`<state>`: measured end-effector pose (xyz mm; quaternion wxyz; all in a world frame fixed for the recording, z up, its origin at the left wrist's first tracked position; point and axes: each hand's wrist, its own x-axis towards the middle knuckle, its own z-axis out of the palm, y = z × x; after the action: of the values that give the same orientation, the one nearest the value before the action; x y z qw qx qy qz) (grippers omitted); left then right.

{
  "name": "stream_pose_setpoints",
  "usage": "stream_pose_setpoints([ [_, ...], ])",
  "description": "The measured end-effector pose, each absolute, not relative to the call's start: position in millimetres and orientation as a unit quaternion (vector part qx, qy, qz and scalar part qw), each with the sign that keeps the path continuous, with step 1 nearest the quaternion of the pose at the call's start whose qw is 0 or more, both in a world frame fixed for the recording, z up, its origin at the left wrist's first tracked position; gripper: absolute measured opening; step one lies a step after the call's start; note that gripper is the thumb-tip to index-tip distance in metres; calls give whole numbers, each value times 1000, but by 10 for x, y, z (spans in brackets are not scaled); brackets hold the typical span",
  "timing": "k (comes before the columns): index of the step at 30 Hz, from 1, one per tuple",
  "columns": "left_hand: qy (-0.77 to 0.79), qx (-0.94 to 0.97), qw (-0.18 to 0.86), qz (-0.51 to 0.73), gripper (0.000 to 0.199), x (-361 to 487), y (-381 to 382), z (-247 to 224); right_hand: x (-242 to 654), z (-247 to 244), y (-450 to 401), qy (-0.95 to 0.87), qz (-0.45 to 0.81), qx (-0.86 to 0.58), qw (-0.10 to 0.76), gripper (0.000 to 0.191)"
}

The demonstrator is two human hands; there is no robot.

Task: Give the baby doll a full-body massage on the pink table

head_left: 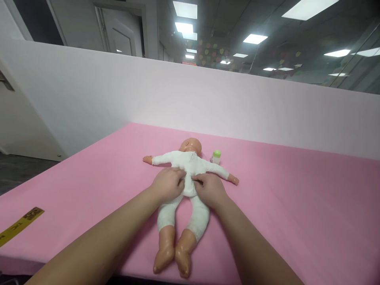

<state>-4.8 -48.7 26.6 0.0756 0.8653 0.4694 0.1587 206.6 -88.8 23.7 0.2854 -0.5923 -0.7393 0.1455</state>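
Note:
A baby doll (190, 160) with a white cloth body lies stretched out on a pink table top, its arms spread wide and its feet towards me. It looks face down, with its head turned away. On the left side of its lower back rests my left hand (169, 184), fingers curled in and thumb side against the white cloth. My right hand (210, 190) mirrors it on the right side, also closed, fingertips pressed to the cloth. A narrow strip of the doll's back shows between both hands. Whether cloth is pinched in the fingers is hard to see.
A small bottle with a green cap (216, 157) stands beside the doll's right-hand arm. The pink table (285, 206) meets a white partition (208, 103) at the back. A yellow strip with printed marks (22, 225) lies at the table's left front.

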Motion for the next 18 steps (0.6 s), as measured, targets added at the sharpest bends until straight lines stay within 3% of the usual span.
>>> stream_pose_setpoints([
  [3, 475, 863, 87, 149, 29, -68, -516, 350, 2039, 303, -952, -742, 160, -589, 277, 35],
  [11, 466, 847, 57, 249, 45, -100, -451, 273, 2001, 278, -933, -724, 117, -593, 332, 33],
  [14, 443, 869, 40, 215, 60, -82, -437, 177, 1992, 253, -912, -722, 109, -596, 335, 42],
  [18, 425, 887, 58, 168, 63, -36, -433, 113, 1965, 295, -930, -739, 160, -588, 287, 41],
])
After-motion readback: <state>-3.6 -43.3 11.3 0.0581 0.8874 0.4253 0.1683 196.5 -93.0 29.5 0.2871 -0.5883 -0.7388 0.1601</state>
